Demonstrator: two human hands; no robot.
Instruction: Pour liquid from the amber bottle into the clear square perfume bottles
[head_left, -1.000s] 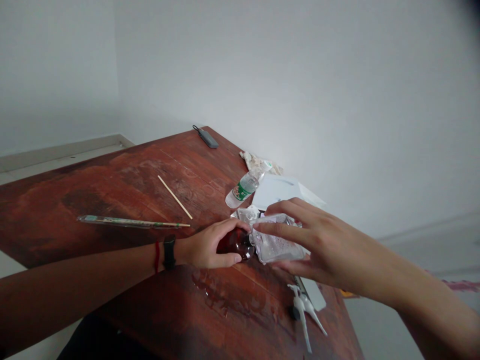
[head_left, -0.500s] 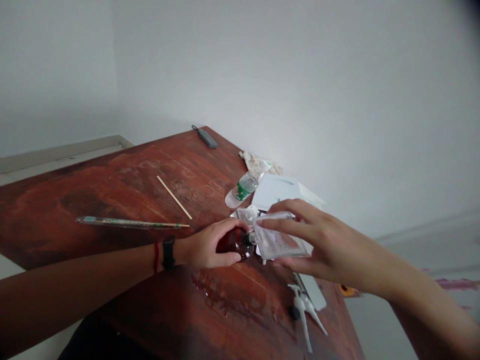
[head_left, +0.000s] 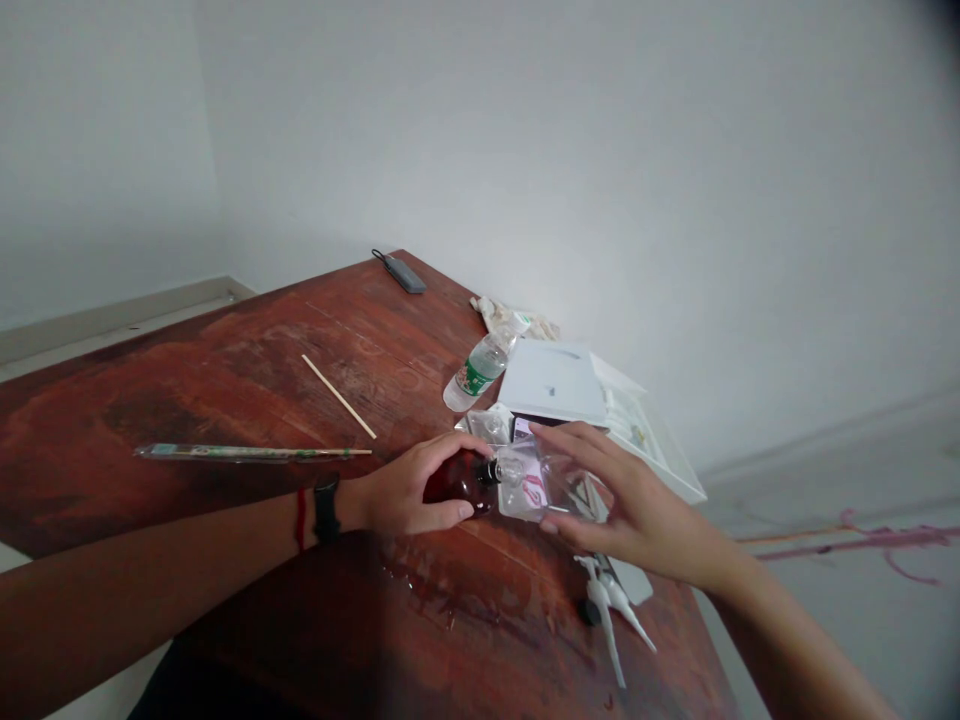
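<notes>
While the left hand [head_left: 420, 490] wraps the dark bottle [head_left: 454, 480] mid-desk [head_left: 247, 385], the right hand [head_left: 637, 510], spread wide, holds a clear box [head_left: 562, 485] just right of it. Neck and box already overlap in view; how much is left undone cannot be told.

A slim grey device [head_left: 407, 275] lies well beyond a wooden stick [head_left: 339, 397].

Glossy bottle [head_left: 466, 490], plastic container [head_left: 562, 476], wooden table [head_left: 232, 365]
</notes>
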